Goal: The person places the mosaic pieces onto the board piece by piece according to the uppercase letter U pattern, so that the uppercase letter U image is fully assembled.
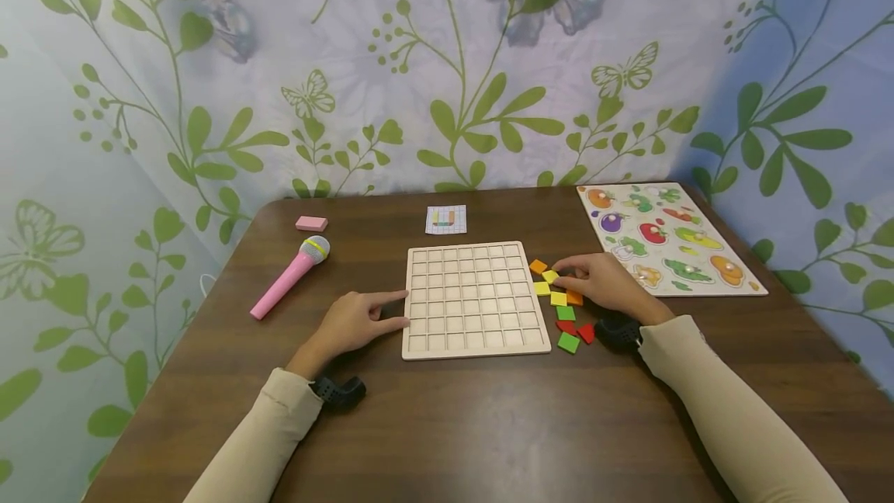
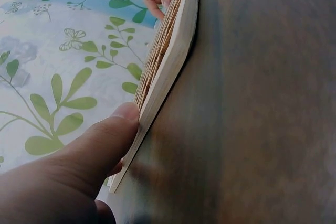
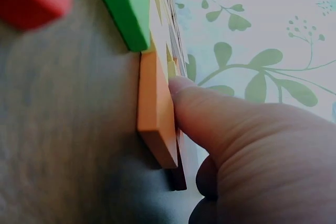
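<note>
The left hand (image 1: 352,322) is touching the left edge of the wooden grid board (image 1: 477,300), which is lying flat on the table (image 1: 489,425). The fingers of this hand are extending rather straight, with the thumb and one finger spreading apart along the edge, so they are not gripping. In the left wrist view, the thumb tip is resting at the rim of the board.

The right hand (image 1: 608,279) is pinching a yellow tile (image 1: 550,276) between thumb and finger, just beside the right edge of the board. In the right wrist view, the thumb is covering most of this tile. Around it other tiles are lying on the table: an orange tile (image 1: 538,266), two more yellow ones, another orange one, two green ones, and two red pieces (image 1: 585,332) nearer to the person.

Behind the board, a small card (image 1: 445,219) is showing a coloured shape on a grid. To its left a pink block (image 1: 311,223) and a pink microphone (image 1: 289,276) are lying. At the far right, a vegetable puzzle (image 1: 632,227) is occupying the table's corner.
</note>
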Demonstrator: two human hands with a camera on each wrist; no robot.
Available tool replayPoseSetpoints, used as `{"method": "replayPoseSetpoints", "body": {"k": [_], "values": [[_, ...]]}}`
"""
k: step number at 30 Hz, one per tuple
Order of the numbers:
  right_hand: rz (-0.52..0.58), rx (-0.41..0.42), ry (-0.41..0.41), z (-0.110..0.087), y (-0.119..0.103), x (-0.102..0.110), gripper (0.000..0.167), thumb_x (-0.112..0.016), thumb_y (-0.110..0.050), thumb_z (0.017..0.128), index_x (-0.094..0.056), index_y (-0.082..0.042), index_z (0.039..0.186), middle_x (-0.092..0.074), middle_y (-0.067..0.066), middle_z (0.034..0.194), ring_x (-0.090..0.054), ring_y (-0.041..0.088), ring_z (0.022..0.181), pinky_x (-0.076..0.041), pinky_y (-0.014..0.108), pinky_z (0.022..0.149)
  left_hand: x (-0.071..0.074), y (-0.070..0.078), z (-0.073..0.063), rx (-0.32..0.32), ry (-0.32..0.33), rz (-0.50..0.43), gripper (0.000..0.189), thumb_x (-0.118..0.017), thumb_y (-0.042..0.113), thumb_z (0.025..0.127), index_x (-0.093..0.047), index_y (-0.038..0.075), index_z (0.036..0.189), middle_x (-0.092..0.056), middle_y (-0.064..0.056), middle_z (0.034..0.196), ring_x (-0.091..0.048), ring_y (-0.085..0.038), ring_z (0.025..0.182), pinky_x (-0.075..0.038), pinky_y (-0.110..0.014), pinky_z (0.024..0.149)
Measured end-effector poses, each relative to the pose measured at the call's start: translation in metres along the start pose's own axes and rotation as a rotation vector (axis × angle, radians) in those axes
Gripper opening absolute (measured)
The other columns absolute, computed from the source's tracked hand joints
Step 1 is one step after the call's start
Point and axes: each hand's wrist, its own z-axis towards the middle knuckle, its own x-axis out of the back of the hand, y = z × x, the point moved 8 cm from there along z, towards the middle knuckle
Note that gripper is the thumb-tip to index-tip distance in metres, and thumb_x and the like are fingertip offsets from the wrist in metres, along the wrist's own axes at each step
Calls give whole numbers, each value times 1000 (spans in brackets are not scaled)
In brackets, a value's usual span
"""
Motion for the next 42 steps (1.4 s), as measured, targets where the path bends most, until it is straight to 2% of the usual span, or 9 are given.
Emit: {"method": "replayPoseSetpoints", "body": {"k": [9,18,27,36,42], "values": [[6,16,34,-1,0,3,26,-75,-29,95,-76,-14,117,-48,-2,61,-47,18,55,-36,30,53,1,1,-1,-9,7,-10,58,-74,59,88,-67,30,138,-34,11,54,-25,-4,48,-24,-26,47],[61,-23,55,-2,1,5,27,-76,-34,94,-76,-14,113,-48,0,61,-46,20,53,-34,31,51,1,-1,-1,12,-12,-10,59,-75,57,88,-66,30,139,-36,10,53,-26,-5,47,-25,-25,46],[65,-36,73,-1,3,10,32,-75,-40,95,-75,-15,115,-49,0,62,-46,20,54,-34,31,51,1,1,0,29,-31,-6,59,-72,58,89,-64,32,142,-40,10,54,-29,-6,47,-27,-26,47],[95,-54,129,1,-2,17,35,-76,-43,92,-75,-14,112,-48,2,62,-43,23,51,-33,32,47,1,0,2,71,-56,-14,58,-73,55,90,-63,32,143,-42,8,56,-33,-7,49,-29,-28,48],[136,-37,132,2,-17,12,35,-77,-42,92,-76,-13,111,-47,3,61,-41,22,47,-33,32,45,0,-3,4,111,-73,-18,57,-74,54,90,-63,32,142,-43,8,58,-37,-8,51,-32,-29,51]]}}
